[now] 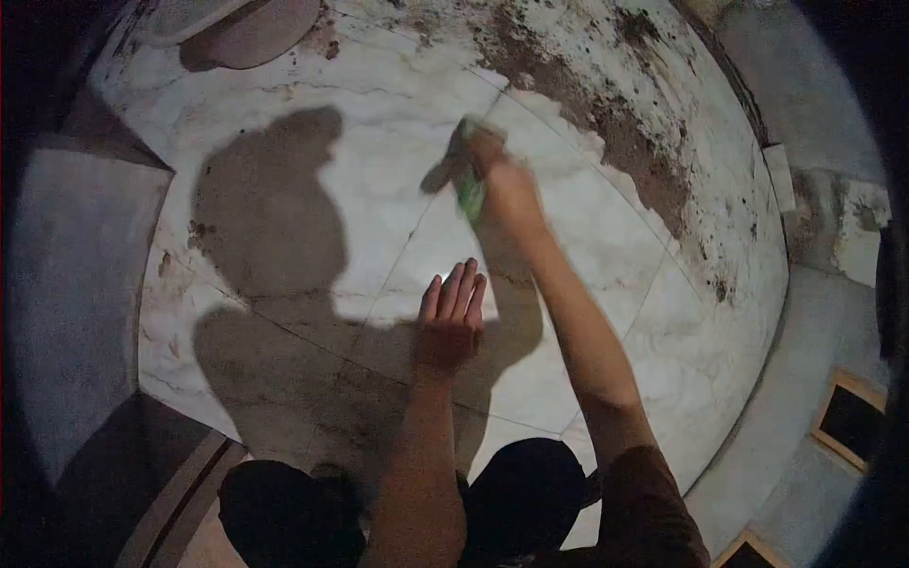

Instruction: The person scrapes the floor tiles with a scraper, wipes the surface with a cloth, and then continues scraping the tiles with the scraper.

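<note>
Through the head camera I look down on a floor [587, 227] of large white marble-look tiles with thin joints and brownish veins. A broad patch of dark dirt [615, 133] runs from 12 round to 2 o'clock. A pale rounded basin [251, 33] sits at 11 o'clock, cut off by the edge of view. A grey wall [85, 284] stands at 9 o'clock; at 4 o'clock is a dark panel [849, 423] with a light-brown border. A large shadow [270, 208] of a head and shoulders falls toward 10 o'clock, and dark-clothed knees [530, 483] show near 6 o'clock.

The green thing [469, 197] is at 12 o'clock from the middle, over the tiles. It is too blurred for me to read any marking or say what it is. Its long axis runs roughly from 12 to 6 o'clock. My right hand [502, 175] has its fingers curled around it. My left hand [450, 331], near the middle, grasps nothing: its fingers are outstretched, pointing to 12 o'clock. I cannot tell whether they touch the floor.
</note>
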